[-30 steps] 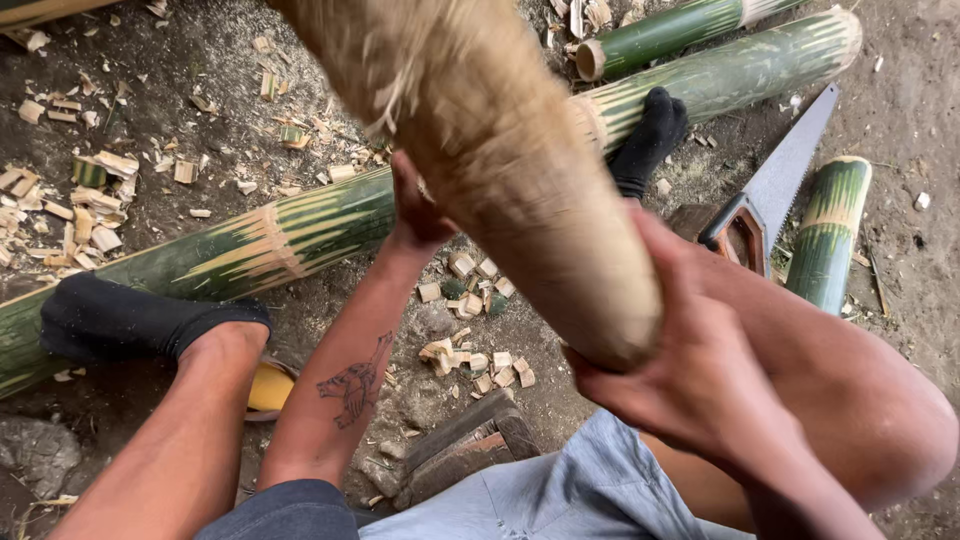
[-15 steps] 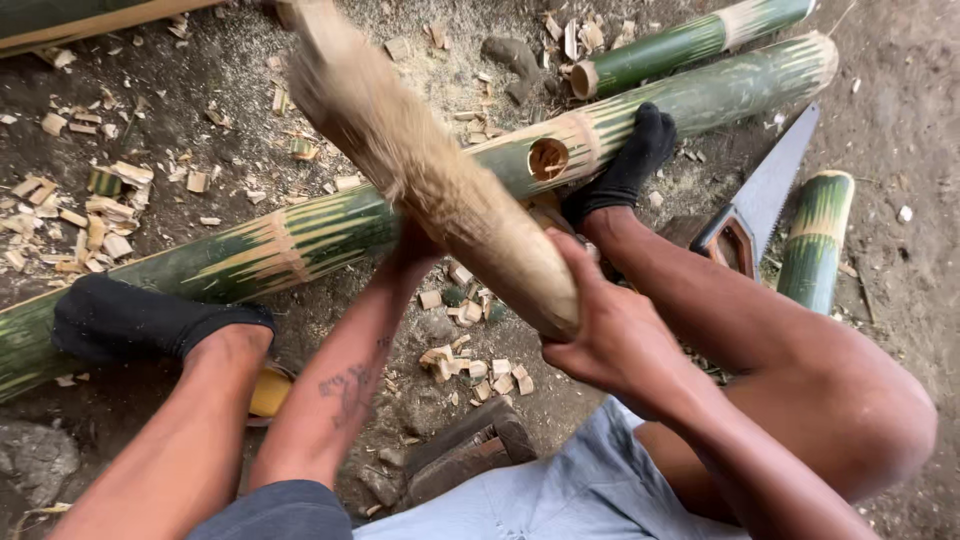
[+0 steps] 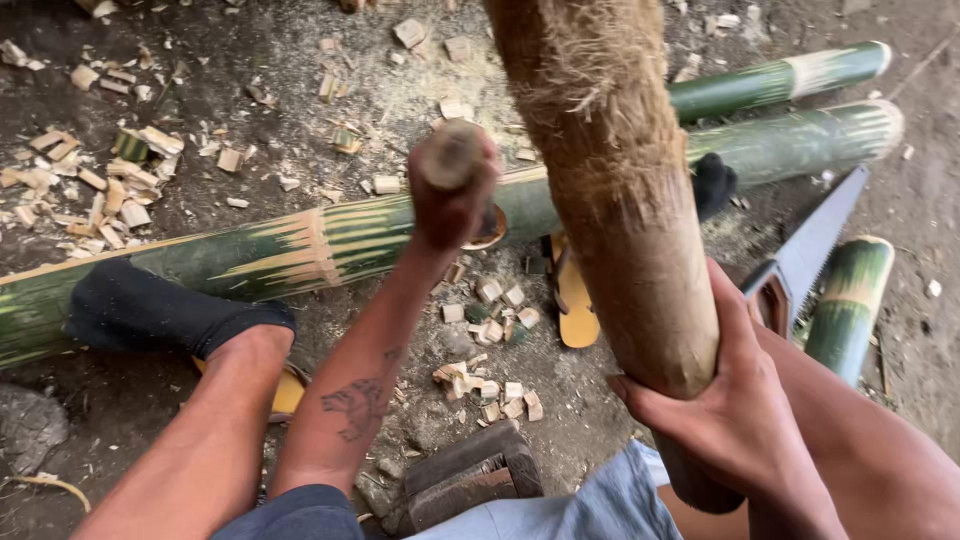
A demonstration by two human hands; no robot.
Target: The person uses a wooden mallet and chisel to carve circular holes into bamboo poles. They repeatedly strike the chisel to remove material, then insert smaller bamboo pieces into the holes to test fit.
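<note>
Bamboo pole (image 3: 300, 250) lay long across the dirt, running left to right, pinned under a dark-socked foot (image 3: 150, 310). The left hand (image 3: 450, 205) was closed around a short round-handled tool (image 3: 450, 155), probably a chisel, standing upright on the pole beside a round hole (image 3: 488, 232). The right hand (image 3: 725, 420) gripped a thick fibrous wooden mallet (image 3: 620, 200), raised above and to the right of the tool's top. A handsaw (image 3: 805, 265) lay further right.
</note>
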